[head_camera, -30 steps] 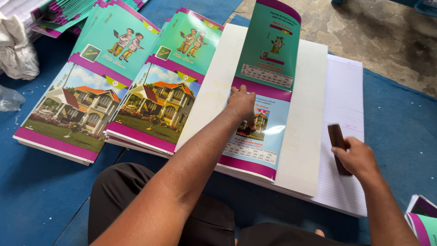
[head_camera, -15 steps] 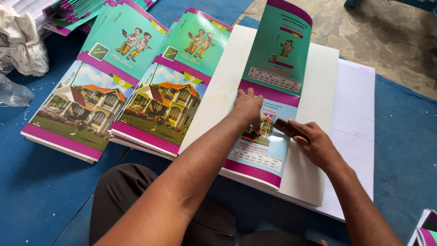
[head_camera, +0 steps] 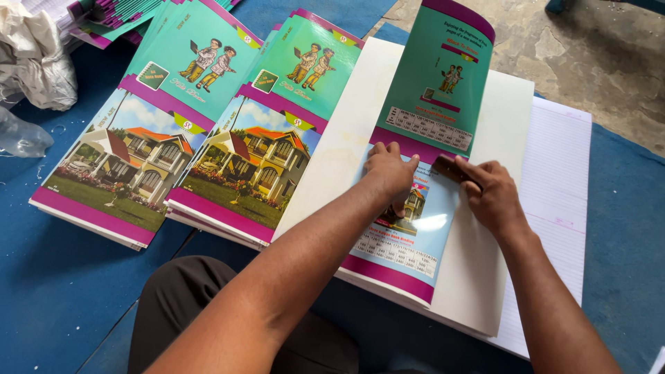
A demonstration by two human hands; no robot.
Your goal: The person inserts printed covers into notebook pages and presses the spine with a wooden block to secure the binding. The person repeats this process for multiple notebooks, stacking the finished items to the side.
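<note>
My right hand (head_camera: 493, 195) is closing its grip around a small dark wooden block (head_camera: 450, 168), pressing the block's end onto the fold of a printed cover (head_camera: 405, 228). My left hand (head_camera: 389, 173) is lying flat with fingers together, holding nothing, pinning that same cover just to the left of the block, so both hands are almost touching. The fold is running crosswise, left to right, with the cover's upper flap (head_camera: 438, 76) standing up beyond it and the lower half lying toward me on a white board (head_camera: 509, 118). Two stacks of covers (head_camera: 208, 159) are sitting well to my left on the blue floor mat (head_camera: 55, 277). Compared with a second ago, my right hand is carrying the block in from the lined paper (head_camera: 561, 159) to the fold.
</note>
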